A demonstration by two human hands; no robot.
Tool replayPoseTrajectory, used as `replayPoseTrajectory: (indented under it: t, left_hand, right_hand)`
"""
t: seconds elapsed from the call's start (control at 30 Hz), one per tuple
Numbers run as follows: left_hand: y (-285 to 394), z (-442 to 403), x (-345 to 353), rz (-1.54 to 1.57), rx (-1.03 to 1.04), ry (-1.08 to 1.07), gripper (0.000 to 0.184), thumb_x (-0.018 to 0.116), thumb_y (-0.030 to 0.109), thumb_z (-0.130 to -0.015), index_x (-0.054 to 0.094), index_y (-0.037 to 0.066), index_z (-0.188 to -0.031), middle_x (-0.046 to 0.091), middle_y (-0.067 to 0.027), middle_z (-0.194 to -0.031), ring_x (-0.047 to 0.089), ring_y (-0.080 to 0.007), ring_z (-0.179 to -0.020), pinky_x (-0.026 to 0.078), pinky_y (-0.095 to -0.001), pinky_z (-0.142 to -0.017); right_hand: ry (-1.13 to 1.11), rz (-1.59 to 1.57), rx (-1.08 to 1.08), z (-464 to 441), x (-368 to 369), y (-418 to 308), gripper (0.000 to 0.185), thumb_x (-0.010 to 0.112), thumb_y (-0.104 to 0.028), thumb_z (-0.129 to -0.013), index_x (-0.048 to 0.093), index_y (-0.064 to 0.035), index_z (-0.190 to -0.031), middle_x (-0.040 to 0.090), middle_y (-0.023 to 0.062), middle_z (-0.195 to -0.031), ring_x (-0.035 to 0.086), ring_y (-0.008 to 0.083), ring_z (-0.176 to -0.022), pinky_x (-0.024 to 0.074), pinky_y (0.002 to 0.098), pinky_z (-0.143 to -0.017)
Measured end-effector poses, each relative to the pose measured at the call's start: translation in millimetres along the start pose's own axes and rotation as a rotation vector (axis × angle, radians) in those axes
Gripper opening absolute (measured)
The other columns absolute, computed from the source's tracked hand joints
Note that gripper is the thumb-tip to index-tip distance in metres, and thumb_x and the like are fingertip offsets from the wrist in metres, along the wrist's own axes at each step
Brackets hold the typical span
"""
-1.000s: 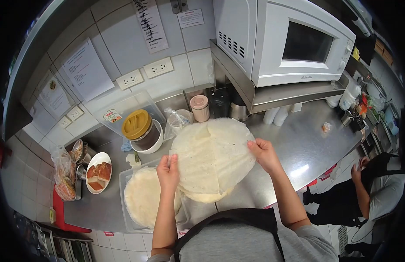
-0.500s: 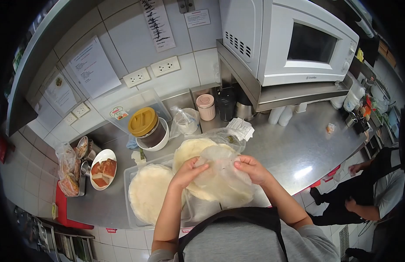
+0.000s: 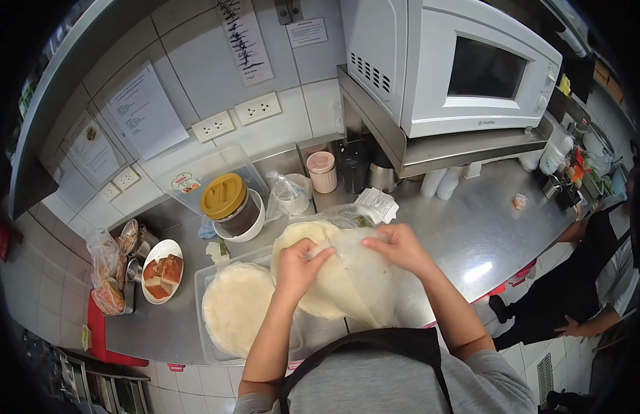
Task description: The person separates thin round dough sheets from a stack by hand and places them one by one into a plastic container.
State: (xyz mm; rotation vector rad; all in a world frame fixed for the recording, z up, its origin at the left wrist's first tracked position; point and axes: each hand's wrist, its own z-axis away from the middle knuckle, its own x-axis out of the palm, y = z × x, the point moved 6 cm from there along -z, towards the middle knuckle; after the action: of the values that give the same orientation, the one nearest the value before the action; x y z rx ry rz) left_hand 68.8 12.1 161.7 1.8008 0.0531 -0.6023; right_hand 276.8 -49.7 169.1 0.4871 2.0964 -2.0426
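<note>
A thin, translucent round wrapper point(image 3: 370, 281) hangs between my two hands. My left hand point(image 3: 298, 269) pinches its left upper edge between thumb and fingers. Further right, my right hand point(image 3: 403, 250) grips the upper right edge the same way. Just beneath and behind lies a pile of pale round wrappers point(image 3: 301, 237), partly covered by the held sheet and my left hand. To the left, another stack of round wrappers point(image 3: 236, 307) fills a clear plastic container point(image 3: 201, 337), with my left forearm across its right side.
Behind stand a yellow-lidded jar point(image 3: 225, 198) in a white bowl, a pink canister point(image 3: 322, 172) and crumpled plastic point(image 3: 334, 215). An oval dish of browned chunks point(image 3: 162, 276) sits left. A microwave point(image 3: 486, 76) rests on a shelf; a person point(image 3: 575, 276) stands right.
My right hand has lifted slightly, and my hands hold the wrapper stretched, its lower part now swung right with a folded edge showing. The person at right has shifted their arms.
</note>
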Motion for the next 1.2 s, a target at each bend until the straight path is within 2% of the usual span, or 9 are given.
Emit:
replayPoseTrajectory:
  t: [0.2,0.4,0.47,0.6,0.7,0.87,1.0,1.1,1.2]
  left_hand:
    - [-28.5,1.8,-31.9,0.149,0.036,0.327,0.029,0.073,0.014,-0.079,0.052,0.002,-0.065,0.052,0.0035,-0.056,0.040,-0.0031,-0.051,0.033,-0.0230,-0.045]
    - [-45.9,11.3,-43.1,0.227,-0.011,0.380,0.026,0.070,0.011,-0.083,0.051,0.005,-0.068,0.051,0.0054,-0.057,0.038,-0.0011,-0.052,0.031,-0.0203,-0.045]
    - [-51.8,15.6,-46.5,0.260,-0.030,0.388,0.024,0.069,0.010,-0.084,0.051,0.005,-0.068,0.052,0.0052,-0.059,0.039,-0.0007,-0.053,0.032,-0.0200,-0.046]
    - [-57.5,17.0,-26.7,0.396,-0.084,0.061,0.018,0.068,0.007,-0.083,0.052,0.007,-0.075,0.055,0.0049,-0.070,0.042,0.0001,-0.060,0.035,-0.0177,-0.053]
    - [-64.3,14.8,-4.8,0.504,-0.131,-0.166,0.015,0.068,0.008,-0.083,0.053,0.007,-0.085,0.058,0.0049,-0.078,0.047,-0.0005,-0.065,0.037,-0.0163,-0.059]
    - [-44.4,20.8,14.1,0.536,-0.325,-0.361,0.022,0.066,0.017,-0.086,0.061,0.004,-0.103,0.063,0.0031,-0.089,0.055,-0.0036,-0.073,0.043,-0.0183,-0.065]
    - [-62.3,17.8,29.6,0.460,-0.369,-0.372,0.022,0.062,0.021,-0.089,0.065,0.003,-0.101,0.062,0.0029,-0.087,0.053,-0.0039,-0.073,0.043,-0.0203,-0.066]
    - [-42.8,15.3,26.3,0.398,-0.231,-0.346,0.017,0.060,0.020,-0.091,0.066,0.005,-0.095,0.059,0.0059,-0.080,0.048,-0.0019,-0.068,0.039,-0.0185,-0.062]
    - [-16.7,19.0,31.3,0.426,-0.050,-0.365,0.018,0.059,0.021,-0.092,0.064,0.004,-0.087,0.056,0.0074,-0.075,0.046,-0.0013,-0.068,0.039,-0.0188,-0.062]
  right_hand:
    - [0.350,-0.230,-0.061,1.9,-45.2,23.8,0.030,0.066,-0.027,-0.086,0.059,-0.0029,-0.069,0.055,-0.0036,-0.059,0.047,0.0043,-0.049,0.0379,0.0229,-0.044]
    - [0.366,-0.325,-0.001,10.5,-52.5,45.6,0.030,0.065,-0.024,-0.088,0.054,-0.0084,-0.064,0.049,-0.0066,-0.056,0.041,0.0020,-0.048,0.0327,0.0207,-0.042]
    - [0.345,-0.394,0.010,12.1,-57.6,57.7,0.029,0.064,-0.022,-0.088,0.054,-0.0079,-0.065,0.052,-0.0052,-0.062,0.044,0.0025,-0.055,0.0356,0.0199,-0.050]
    - [0.143,-0.383,-0.182,13.7,-42.8,47.3,0.027,0.064,-0.017,-0.088,0.055,-0.0054,-0.066,0.058,-0.0024,-0.076,0.047,0.0030,-0.067,0.0385,0.0208,-0.060]
    - [-0.021,-0.509,-0.117,18.9,-16.8,28.4,0.023,0.064,-0.015,-0.088,0.057,-0.0048,-0.069,0.060,-0.0013,-0.090,0.049,0.0039,-0.077,0.0391,0.0209,-0.069]
    - [-0.250,-0.683,-0.052,24.9,-3.8,47.8,0.014,0.063,-0.014,-0.088,0.058,-0.0048,-0.080,0.064,0.0023,-0.095,0.053,0.0059,-0.082,0.0424,0.0224,-0.075]
    - [-0.349,-0.658,-0.095,33.7,-3.7,31.8,0.011,0.061,-0.012,-0.089,0.056,-0.0052,-0.096,0.065,0.0063,-0.099,0.057,0.0085,-0.089,0.0450,0.0254,-0.080]
    - [-0.324,-0.466,-0.042,32.6,-13.3,12.8,0.035,0.065,-0.010,-0.085,0.049,-0.0036,-0.116,0.064,0.0081,-0.098,0.059,0.0145,-0.095,0.0450,0.0277,-0.086]
    - [-0.344,0.060,-0.315,24.3,5.0,10.5,0.057,0.069,-0.014,-0.083,0.037,-0.0026,-0.129,0.064,0.0068,-0.093,0.060,0.0138,-0.085,0.0457,0.0264,-0.080]
